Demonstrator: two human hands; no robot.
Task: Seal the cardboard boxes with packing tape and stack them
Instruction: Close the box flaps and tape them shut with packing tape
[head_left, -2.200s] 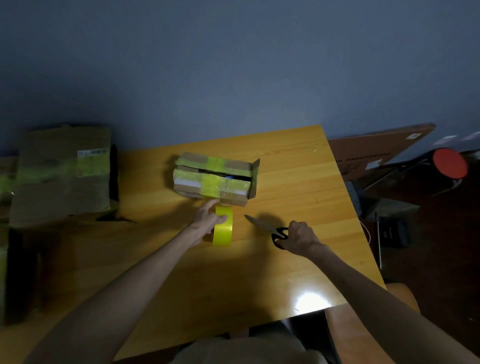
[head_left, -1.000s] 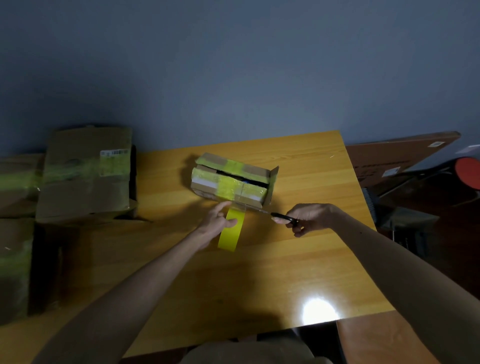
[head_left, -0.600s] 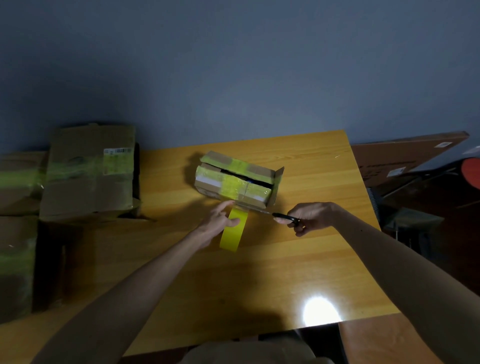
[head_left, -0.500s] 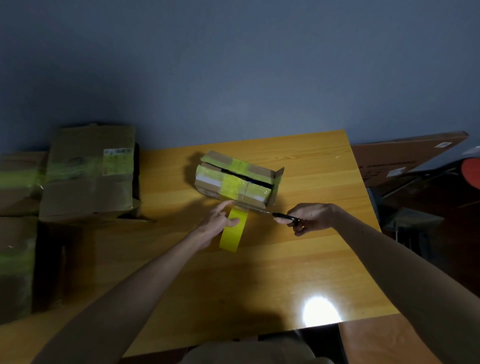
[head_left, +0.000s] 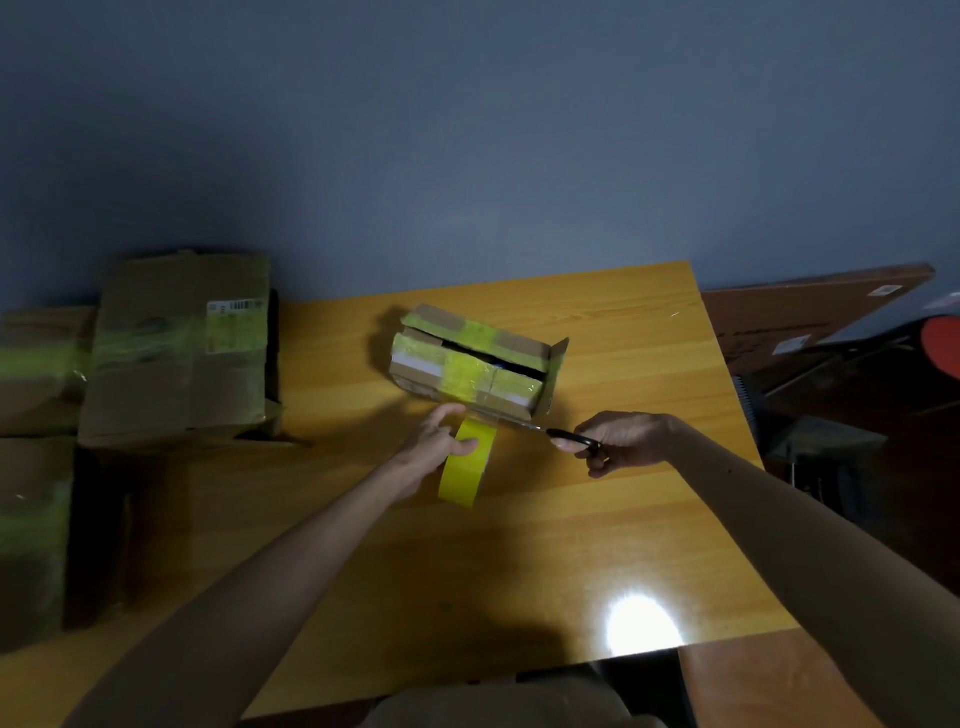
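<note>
Box (head_left: 472, 364), bound in yellow tape with its top seam gaping, sits toward the far edge of the surface (head_left: 597, 519), mid-width. Left hand (head_left: 431, 452): fingers curled round the tape roll (head_left: 465, 465), which stands on edge just before the box. Right hand (head_left: 626, 439): fingers gripping scissors (head_left: 540, 428), blades at the strip between roll and box. Taped boxes (head_left: 182, 353) by the left edge.
</note>
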